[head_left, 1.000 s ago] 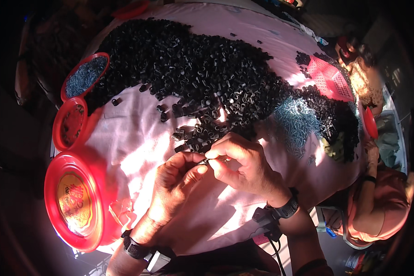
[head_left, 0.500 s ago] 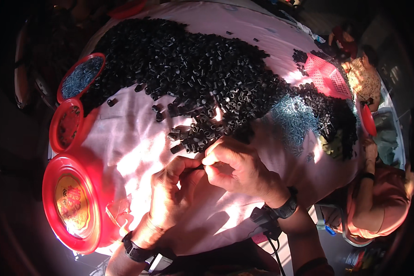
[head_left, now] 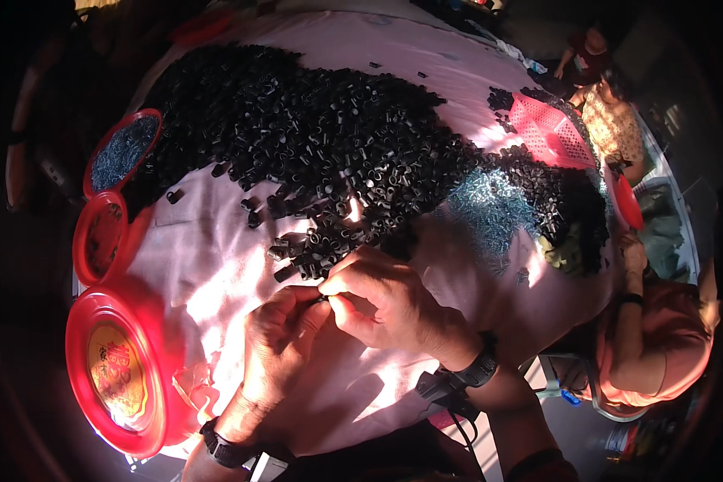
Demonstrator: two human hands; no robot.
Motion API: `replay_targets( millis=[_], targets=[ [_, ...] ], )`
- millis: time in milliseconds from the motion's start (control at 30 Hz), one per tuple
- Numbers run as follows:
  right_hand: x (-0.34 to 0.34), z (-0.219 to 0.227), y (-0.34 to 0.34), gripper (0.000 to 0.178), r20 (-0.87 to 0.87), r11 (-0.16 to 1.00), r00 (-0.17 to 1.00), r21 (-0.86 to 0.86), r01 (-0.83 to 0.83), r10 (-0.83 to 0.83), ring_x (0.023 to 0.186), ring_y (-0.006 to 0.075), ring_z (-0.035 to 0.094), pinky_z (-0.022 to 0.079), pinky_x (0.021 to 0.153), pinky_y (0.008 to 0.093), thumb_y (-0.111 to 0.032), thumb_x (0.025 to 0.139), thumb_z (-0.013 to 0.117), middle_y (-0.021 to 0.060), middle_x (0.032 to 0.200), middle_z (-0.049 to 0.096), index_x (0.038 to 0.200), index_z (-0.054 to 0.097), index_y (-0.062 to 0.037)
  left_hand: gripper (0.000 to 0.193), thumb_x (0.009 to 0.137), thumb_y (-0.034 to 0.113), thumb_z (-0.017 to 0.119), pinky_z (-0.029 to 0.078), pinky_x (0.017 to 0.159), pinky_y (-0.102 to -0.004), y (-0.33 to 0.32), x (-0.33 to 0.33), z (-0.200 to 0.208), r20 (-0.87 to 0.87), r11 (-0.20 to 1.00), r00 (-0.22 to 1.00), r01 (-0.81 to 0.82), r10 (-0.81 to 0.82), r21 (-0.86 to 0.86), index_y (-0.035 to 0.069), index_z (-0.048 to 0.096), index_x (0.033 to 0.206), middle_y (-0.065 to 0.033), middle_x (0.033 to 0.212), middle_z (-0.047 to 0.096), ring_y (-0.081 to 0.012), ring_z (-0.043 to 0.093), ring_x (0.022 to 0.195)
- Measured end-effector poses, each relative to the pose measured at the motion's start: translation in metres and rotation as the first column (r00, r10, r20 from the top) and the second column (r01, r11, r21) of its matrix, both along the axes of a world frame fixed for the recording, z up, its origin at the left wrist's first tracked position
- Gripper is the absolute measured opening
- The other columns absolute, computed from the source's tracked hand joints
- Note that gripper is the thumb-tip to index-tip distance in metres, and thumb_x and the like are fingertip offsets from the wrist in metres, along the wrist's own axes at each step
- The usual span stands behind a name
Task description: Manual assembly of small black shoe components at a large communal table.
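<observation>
A small black piece [head_left: 323, 298] is pinched between the fingertips of both my hands; most of it is hidden by the fingers. My left hand [head_left: 279, 329] holds it with thumb and forefinger closed. From the right, my right hand [head_left: 387, 301] grips at the same spot, its fingers bent and pressed together. Just beyond my fingers lies the near end of a large heap of short black tubular pieces [head_left: 297, 136], which spreads far back over the pink cloth [head_left: 209, 233].
At left stand a red dish of silvery screws [head_left: 104, 138], a smaller red dish [head_left: 79, 241] and a large red plate [head_left: 80, 353]. Rightward lie loose screws [head_left: 490, 213] and a pink perforated basket [head_left: 566, 145]. A co-worker's arm [head_left: 633, 313] reaches the table's right edge.
The whole view has shifted slightly, so table and hands appear further left and a little lower. My hands keep their pinch, and a bit of the black piece now shows between the fingertips.
</observation>
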State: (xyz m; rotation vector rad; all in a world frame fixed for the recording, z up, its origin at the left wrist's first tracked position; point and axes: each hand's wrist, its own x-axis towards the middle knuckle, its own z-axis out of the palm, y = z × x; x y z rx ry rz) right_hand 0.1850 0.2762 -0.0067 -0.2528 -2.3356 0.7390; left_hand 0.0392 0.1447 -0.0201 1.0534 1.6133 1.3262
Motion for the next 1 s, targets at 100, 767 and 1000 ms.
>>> replay_targets(
  millis=[100,767,1000],
  targets=[
    [-0.003,0.001,-0.004,0.033,0.017,0.999,0.999,0.010,-0.033,0.033,0.094,0.0288,0.064,0.055,0.083,0.0387,-0.005,0.075,0.074,0.0101,0.102,0.065,0.107,0.065,-0.0052,0.016,0.100,0.011,0.061,0.051,0.074,-0.0247,0.001,-0.005,0.000,0.300,1.000,0.954,-0.006,0.002,0.011,-0.003,0.065,0.108,-0.0047,0.092,0.070,-0.0084,0.063,0.079],
    [-0.010,-0.016,-0.009,0.055,-0.035,0.995,0.998,-0.083,-0.048,0.045,0.110,0.0300,0.063,0.050,0.095,0.0423,-0.011,0.071,0.080,0.0117,0.118,0.065,0.123,0.065,-0.0062,0.019,0.097,0.016,0.066,0.057,0.087,-0.0338,-0.001,-0.008,0.007,0.762,0.998,0.646,0.020,0.027,-0.052,0.003,0.069,0.111,-0.0088,0.100,0.073,-0.0174,0.069,0.094],
    [-0.012,-0.024,-0.006,0.057,-0.033,0.981,0.996,-0.171,-0.091,0.087,0.110,0.0323,0.064,0.052,0.095,0.0411,-0.004,0.071,0.077,0.0142,0.120,0.065,0.126,0.064,-0.0056,0.026,0.098,0.022,0.066,0.056,0.089,-0.0347,0.000,-0.004,0.009,0.738,0.991,0.662,-0.062,0.131,-0.121,0.002,0.069,0.116,-0.0089,0.100,0.073,-0.0181,0.070,0.096]
  ],
)
